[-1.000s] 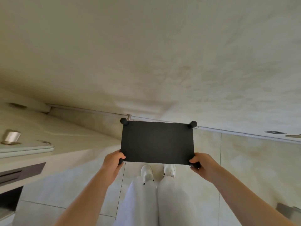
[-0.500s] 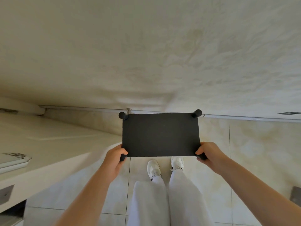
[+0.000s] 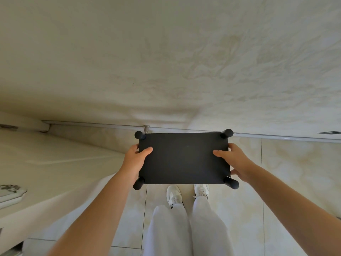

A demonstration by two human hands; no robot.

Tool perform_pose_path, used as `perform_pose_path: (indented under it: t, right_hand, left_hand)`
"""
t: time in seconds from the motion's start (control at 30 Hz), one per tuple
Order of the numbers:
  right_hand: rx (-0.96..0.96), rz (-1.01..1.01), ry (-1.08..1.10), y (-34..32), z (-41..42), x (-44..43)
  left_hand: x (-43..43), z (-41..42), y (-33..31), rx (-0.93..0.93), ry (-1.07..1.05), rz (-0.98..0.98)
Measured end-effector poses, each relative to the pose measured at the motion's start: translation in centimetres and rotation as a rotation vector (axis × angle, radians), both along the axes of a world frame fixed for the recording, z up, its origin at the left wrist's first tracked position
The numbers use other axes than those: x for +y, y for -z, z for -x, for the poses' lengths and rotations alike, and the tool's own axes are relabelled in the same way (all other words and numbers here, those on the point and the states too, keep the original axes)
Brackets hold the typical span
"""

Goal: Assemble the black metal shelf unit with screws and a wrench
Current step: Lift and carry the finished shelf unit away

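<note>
I hold the black metal shelf unit (image 3: 183,159) in front of me, above the tiled floor, its flat black panel facing the camera. Four round black leg ends stick out at its corners. My left hand (image 3: 135,159) grips the left edge, thumb lying over the panel's face. My right hand (image 3: 233,161) grips the right edge the same way, thumb on the face and fingers behind. No screws or wrench are visible.
A pale counter (image 3: 46,169) runs along the left, with a patterned white dish (image 3: 11,193) at its far left. A marble-look wall (image 3: 184,61) fills the upper view, ending at a baseboard strip (image 3: 276,136). My legs and white shoes (image 3: 186,194) stand on the floor tiles below the shelf.
Both hands slid from the shelf's near corners up to its side edges, thumbs now on the panel. All four leg ends now show, and the view shifted slightly.
</note>
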State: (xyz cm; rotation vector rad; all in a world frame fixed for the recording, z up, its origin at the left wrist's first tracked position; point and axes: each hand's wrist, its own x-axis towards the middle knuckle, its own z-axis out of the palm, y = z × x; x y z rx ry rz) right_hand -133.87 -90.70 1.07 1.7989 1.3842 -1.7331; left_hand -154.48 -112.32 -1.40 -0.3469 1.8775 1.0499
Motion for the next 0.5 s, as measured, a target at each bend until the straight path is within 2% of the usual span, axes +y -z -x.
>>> perform_pose_path:
  t: [0.13, 0.5]
  right_hand:
    - [-0.027, -0.053, -0.103, 0.3, 0.1, 0.1]
    - [0.055, 0.015, 0.003, 0.6, 1.3, 1.4]
  left_hand:
    - [0.3, 0.2, 0.9, -0.020, -0.094, -0.033]
    - [2.1, 3.4, 1.5, 0.027, -0.055, -0.114]
